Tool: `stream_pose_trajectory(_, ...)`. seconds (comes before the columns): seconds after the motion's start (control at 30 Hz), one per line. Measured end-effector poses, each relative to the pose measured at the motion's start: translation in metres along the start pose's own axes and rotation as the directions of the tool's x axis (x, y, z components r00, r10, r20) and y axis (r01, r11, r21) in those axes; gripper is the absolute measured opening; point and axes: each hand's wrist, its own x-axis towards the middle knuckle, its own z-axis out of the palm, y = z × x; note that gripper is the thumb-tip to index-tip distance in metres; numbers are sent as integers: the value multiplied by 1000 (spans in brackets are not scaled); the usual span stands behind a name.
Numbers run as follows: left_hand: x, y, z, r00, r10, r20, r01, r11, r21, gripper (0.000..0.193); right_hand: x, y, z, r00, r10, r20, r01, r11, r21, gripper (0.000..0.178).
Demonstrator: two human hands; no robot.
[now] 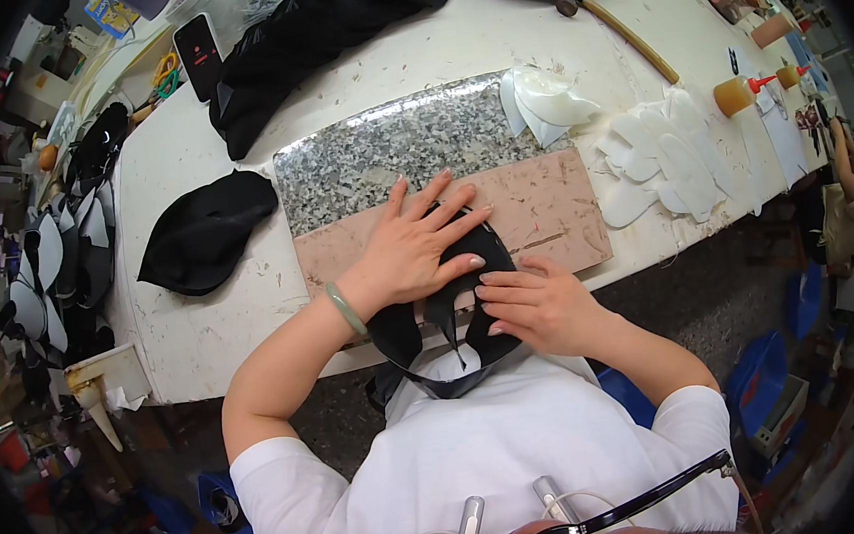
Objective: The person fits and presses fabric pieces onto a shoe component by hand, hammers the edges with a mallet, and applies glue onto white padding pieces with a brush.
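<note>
A black, curved piece that looks like a shoe upper (396,336) lies partly on a pinkish board (552,197) and hangs over the table's near edge toward my white shirt. My left hand (420,242), a green bangle on its wrist, presses down on the piece with fingers spread. At the piece's right side rests my right hand (545,306), its fingers stretched out along the black material. Part of the piece is hidden beneath both hands. A speckled stone slab (378,155) lies just beyond the board, with a few white curved pieces (544,102) at its far right corner.
Another black piece (209,232) lies on the left. To the right are spread white cut-outs (664,153) and a red-tipped bottle (737,96). A hammer (630,38), black fabric (328,34) and a phone (198,56) lie at the back. Black-and-grey pieces (51,266) hang far left.
</note>
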Motion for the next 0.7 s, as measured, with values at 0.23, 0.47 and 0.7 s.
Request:
stream_pose_trajectory(0.23,-31,-7,-14,992,128,2,-128,991,-48,50,-33,24,-7,998,19,61,-23,998,52,22)
stream_pose_trajectory(0.47,-55,-3,-17,974,117,196,-93,988,-127,45,-20,24,-22,994,-25,109,12,993,117,26)
stream_pose_trajectory(0.7,-47,-5,-21,992,26,121,-13,994,-104,54,43,39,2,976,-210,56,203,973,109,29)
